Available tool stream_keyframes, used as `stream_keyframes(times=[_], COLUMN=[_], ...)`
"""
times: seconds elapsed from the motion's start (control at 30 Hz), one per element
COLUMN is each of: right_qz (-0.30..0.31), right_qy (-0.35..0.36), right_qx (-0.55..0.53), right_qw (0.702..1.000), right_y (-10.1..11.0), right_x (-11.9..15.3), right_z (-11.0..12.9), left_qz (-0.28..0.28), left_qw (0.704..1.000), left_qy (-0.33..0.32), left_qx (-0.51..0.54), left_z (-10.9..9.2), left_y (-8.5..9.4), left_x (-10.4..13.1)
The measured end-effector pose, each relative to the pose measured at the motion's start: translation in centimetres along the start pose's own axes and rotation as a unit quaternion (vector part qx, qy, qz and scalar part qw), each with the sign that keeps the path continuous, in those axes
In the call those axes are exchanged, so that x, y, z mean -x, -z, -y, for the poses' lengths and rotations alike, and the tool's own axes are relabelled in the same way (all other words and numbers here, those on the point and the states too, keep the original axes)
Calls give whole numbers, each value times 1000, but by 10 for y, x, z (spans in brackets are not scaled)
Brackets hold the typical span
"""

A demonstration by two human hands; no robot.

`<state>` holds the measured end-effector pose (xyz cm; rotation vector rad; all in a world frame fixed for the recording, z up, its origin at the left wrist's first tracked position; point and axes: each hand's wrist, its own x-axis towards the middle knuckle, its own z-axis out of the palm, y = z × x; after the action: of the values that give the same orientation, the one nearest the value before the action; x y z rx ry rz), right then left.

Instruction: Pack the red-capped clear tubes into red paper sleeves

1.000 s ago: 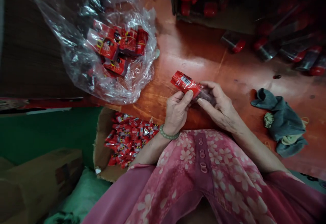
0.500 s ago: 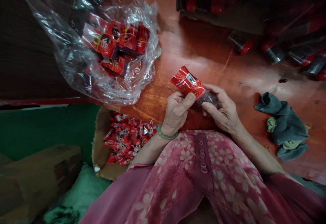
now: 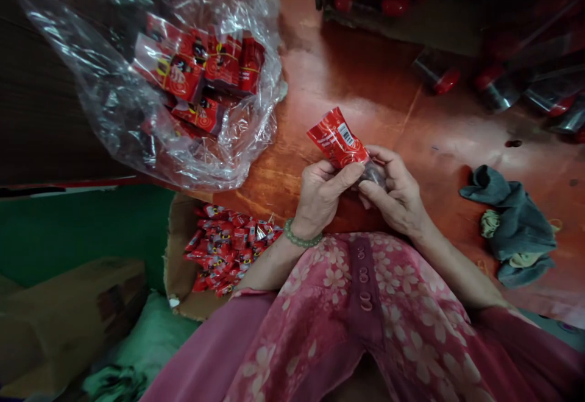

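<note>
The table [image 3: 347, 79] is shiny red-brown. My left hand [image 3: 316, 198] pinches the packet [image 3: 340, 137] by its red part; my right hand [image 3: 398, 193] is curled round its dark end, so it spans between them. A light, even press, I judge, keeps it from crumpling

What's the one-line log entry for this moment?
left hand: holding red packet | right hand: gripping its clear end | plastic bag: banded packets inside | carton: more packets
</note>
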<state>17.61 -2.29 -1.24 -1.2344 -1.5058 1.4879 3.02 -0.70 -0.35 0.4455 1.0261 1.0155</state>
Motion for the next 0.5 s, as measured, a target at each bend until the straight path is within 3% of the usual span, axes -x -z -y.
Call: stream_keyframes(times=[0.1, 0.23, 0.37, 0.5], right_qz=[-27, -50, -54, -43], right_qy=[2, 54, 103, 53], right_qx=[-24, 91, 135, 88], right_qw=[999, 993, 984, 994], right_y=[-2, -4, -4, -3], right_x=[-1, -4, -3, -1], right_z=[0, -1, -5, -2], left_qz=[-24, -68, -29, 17], left_qw=[1000, 996, 998, 1000], left_qy=[-2, -42, -38, -10], left_qx=[4, 26, 28, 14], left_z=[-1, 1, 0, -5], left_y=[-2, -1, 1, 2], left_x=[0, -3, -6, -7])
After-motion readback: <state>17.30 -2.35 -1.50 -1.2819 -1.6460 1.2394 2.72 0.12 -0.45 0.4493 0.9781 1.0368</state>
